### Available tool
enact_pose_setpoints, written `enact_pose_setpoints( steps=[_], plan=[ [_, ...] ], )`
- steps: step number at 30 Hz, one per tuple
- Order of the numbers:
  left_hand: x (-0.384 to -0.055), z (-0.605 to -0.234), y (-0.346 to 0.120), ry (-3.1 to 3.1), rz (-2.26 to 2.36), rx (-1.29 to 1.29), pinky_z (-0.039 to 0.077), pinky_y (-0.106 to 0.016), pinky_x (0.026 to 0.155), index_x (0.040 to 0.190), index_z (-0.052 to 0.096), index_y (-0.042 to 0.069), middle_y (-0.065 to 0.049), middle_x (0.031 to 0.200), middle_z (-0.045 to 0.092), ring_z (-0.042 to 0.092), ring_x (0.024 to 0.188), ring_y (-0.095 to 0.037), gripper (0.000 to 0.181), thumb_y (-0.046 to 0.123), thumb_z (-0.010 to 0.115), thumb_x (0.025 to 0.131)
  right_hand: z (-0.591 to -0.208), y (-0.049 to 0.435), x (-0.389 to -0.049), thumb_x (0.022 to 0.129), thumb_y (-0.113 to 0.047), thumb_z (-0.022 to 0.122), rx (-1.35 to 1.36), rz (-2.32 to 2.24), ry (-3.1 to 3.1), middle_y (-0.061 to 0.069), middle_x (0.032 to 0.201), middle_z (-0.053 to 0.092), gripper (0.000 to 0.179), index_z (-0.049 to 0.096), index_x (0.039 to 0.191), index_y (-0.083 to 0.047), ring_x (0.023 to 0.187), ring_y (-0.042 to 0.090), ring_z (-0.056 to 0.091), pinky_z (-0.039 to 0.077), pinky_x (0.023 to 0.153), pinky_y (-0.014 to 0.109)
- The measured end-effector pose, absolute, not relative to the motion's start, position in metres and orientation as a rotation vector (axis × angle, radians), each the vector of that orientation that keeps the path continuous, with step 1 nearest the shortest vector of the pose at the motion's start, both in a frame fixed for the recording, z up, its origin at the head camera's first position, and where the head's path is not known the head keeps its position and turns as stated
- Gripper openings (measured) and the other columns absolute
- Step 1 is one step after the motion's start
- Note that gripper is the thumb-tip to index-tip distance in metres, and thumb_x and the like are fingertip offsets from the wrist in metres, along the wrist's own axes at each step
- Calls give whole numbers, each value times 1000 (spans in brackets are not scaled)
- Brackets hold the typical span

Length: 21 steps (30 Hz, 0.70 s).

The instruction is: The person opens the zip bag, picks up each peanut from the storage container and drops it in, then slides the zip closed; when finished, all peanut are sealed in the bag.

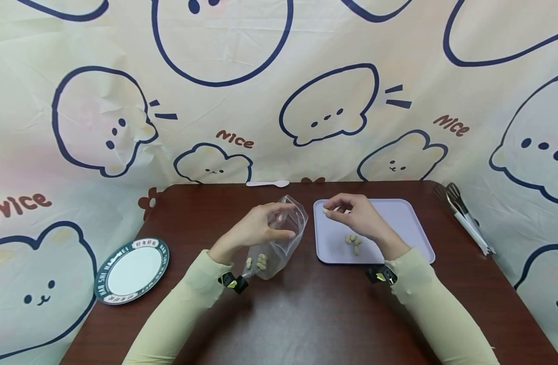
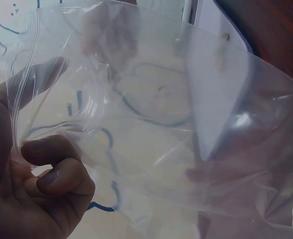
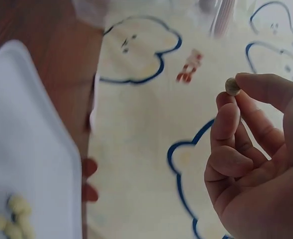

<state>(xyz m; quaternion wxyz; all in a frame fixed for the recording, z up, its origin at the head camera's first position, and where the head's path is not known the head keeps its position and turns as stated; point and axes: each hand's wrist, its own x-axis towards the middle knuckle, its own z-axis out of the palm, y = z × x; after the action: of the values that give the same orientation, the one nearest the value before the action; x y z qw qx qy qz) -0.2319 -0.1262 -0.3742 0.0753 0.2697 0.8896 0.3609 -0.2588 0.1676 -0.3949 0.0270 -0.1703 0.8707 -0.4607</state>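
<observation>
My left hand (image 1: 251,228) grips a clear plastic bag (image 1: 285,248) by its mouth, thumb and forefinger spread apart and the other fingers curled at the rim. Several peanuts (image 1: 262,261) lie in the bottom of the bag, low over the table. Over the far left part of a pale lilac tray (image 1: 416,230), my right hand (image 1: 357,215) pinches one peanut (image 3: 232,86) between thumb and fingertips. A small cluster of peanuts (image 1: 353,241) sits near the middle of that tray.
A green-rimmed white plate (image 1: 137,272) stands at the table's left edge. The white spoon (image 1: 267,183) lies along the back edge. At the right edge are utensils with white handles (image 1: 473,230), one of them a whisk. A printed cloth (image 1: 260,111) hangs behind the brown table (image 1: 279,324).
</observation>
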Motion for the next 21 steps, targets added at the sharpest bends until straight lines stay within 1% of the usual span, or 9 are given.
enact_pose_setpoints(
  steps=[3, 7, 13, 21],
  plan=[
    [-232, -374, -126, 2665, 1087, 810, 48, -45, 102, 144, 53, 21, -2, 144, 57, 59, 120, -20, 69, 37, 80, 83, -389, 157, -250, 89, -32, 75, -599, -1465, 2665, -2, 99, 72, 13, 73, 99, -24, 83, 23, 61, 49, 67, 35],
    [-232, -373, -125, 2666, 1092, 813, 48, -47, 103, 144, 54, 21, -2, 143, 58, 59, 121, -22, 68, 36, 81, 83, -384, 144, -243, 89, -31, 75, -718, -1492, 2640, -4, 101, 72, 10, 74, 97, -25, 81, 22, 63, 49, 63, 33],
    [-231, -373, -124, 2651, 1105, 820, 48, -48, 102, 143, 54, 19, -2, 141, 59, 60, 122, -23, 68, 36, 81, 83, -384, 131, -240, 90, -27, 75, -824, -1437, 2691, -8, 89, 71, 6, 75, 96, -29, 78, 18, 62, 45, 54, 31],
    [-231, -373, -124, 2647, 1089, 820, 48, -48, 103, 144, 54, 19, -1, 145, 56, 59, 124, -22, 68, 35, 81, 83, -384, 120, -238, 89, -26, 75, -908, -1382, 2747, -10, 87, 71, 7, 75, 96, -28, 75, 14, 60, 47, 54, 29]
  ],
)
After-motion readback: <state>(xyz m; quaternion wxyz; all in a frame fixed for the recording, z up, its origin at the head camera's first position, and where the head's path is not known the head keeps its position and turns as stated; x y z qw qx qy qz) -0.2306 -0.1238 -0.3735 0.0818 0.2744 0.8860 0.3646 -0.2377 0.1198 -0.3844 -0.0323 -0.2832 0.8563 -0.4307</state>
